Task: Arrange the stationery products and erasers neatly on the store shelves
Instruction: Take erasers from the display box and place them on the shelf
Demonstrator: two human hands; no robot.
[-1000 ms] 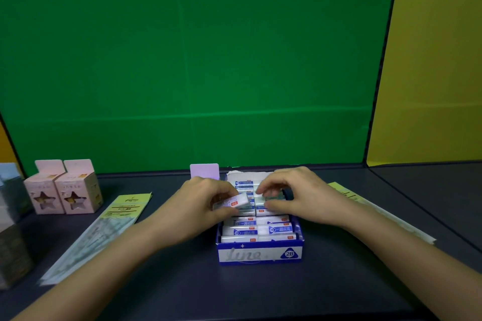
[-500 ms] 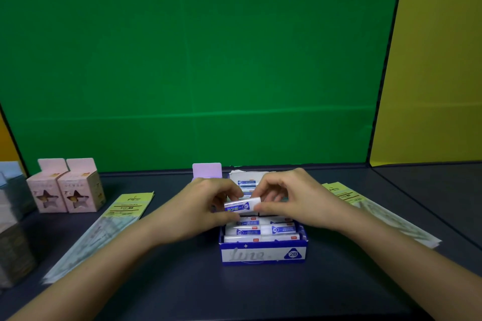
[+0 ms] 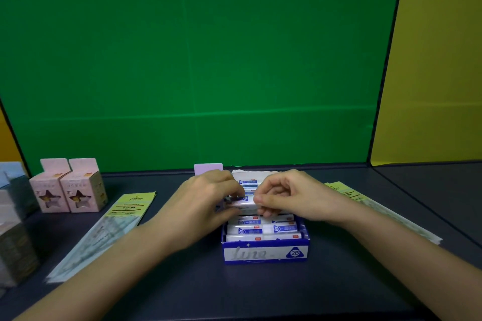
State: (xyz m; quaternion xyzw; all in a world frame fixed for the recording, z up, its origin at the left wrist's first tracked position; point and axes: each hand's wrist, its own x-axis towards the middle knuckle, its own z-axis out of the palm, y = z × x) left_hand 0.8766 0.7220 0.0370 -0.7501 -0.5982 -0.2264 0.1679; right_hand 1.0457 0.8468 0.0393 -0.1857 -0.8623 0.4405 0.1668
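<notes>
A blue and white eraser box (image 3: 266, 253) marked 2B stands open on the dark shelf (image 3: 234, 292), with several white erasers in blue sleeves (image 3: 263, 229) stacked inside. Just above the box, one eraser (image 3: 243, 203) is pinched at its left end by my left hand (image 3: 206, 203) and at its right end by my right hand (image 3: 289, 198). Both hands hover over the middle of the box and hide the erasers beneath them.
Two pink star-window boxes (image 3: 66, 189) stand at the left, with blurred boxes (image 3: 13, 229) at the far left edge. Flat yellow-headed packets lie left (image 3: 109, 227) and right (image 3: 370, 206) of the eraser box. A lilac card (image 3: 207, 169) stands behind my left hand. Green backboard behind.
The held eraser has moved slightly right and level over the box. My right hand has come onto its right end, so both hands now pinch it.
</notes>
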